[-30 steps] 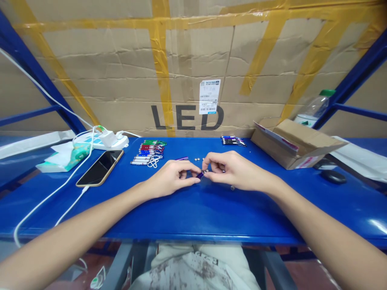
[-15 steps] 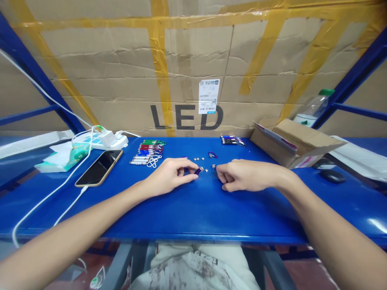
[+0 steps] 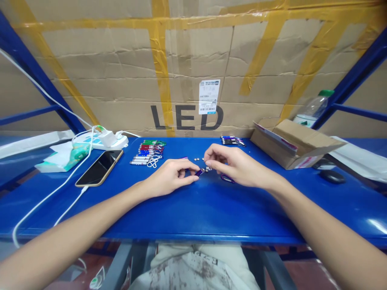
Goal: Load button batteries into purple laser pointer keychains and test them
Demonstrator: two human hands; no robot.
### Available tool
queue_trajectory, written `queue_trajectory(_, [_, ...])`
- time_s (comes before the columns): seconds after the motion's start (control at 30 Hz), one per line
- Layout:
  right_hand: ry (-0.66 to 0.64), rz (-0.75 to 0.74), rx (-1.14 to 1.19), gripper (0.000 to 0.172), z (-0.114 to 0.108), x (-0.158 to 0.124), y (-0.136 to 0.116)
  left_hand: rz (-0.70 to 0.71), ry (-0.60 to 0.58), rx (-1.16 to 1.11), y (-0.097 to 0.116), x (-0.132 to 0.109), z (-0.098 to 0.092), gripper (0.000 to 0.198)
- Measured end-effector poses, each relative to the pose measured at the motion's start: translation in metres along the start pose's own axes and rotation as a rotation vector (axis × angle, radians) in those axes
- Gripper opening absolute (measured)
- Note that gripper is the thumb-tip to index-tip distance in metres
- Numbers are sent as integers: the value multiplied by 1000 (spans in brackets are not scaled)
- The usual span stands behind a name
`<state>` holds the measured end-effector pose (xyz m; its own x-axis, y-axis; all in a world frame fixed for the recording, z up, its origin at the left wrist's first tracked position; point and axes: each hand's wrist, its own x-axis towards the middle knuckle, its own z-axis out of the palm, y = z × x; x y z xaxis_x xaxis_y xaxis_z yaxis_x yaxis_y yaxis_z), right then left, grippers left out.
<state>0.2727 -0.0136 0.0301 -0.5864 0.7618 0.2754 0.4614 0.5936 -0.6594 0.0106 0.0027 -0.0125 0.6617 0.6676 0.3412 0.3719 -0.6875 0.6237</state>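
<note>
My left hand [image 3: 175,173] rests at the middle of the blue table, thumb and fingers closed on a slim purple metal tube [image 3: 199,172] like a penlight body, its end pointing right. Another purple piece [image 3: 184,158] shows behind the knuckles. My right hand [image 3: 226,162] is just right of the tube's end, its fingers curled in a pinch; what they hold is hidden. Under its palm a purple carabiner clip [image 3: 227,178] shows in part. Between the hands are small silver button cells [image 3: 198,159], with more silver pieces [image 3: 207,169] near the tube end.
Penlights with carabiners [image 3: 148,152] lie in rows to the left, more penlights [image 3: 232,141] at the back. A phone [image 3: 99,168], tissue pack [image 3: 65,157] and power strip [image 3: 119,141] stand left. An open carton [image 3: 299,145], mouse [image 3: 332,176] and bottle [image 3: 316,106] are right.
My right hand has lifted and turned, its fingertips now nearer the tube. The carabiner, earlier beyond the hand, now shows below it. My left hand has hardly moved.
</note>
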Motion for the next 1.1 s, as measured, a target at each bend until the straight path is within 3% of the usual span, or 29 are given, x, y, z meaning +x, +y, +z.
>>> queue_trajectory(0.37, [26,-66,-59,19,15,3,12,41,31,40,3,-1,-2,20])
queue_trajectory(0.83, [76,-70,128,14,13,5,14,29,153,113,1,-1,-3,20])
queue_trajectory(1.1, [97,-89,51,15,13,6,15,29,142,113,3,1,-4,23])
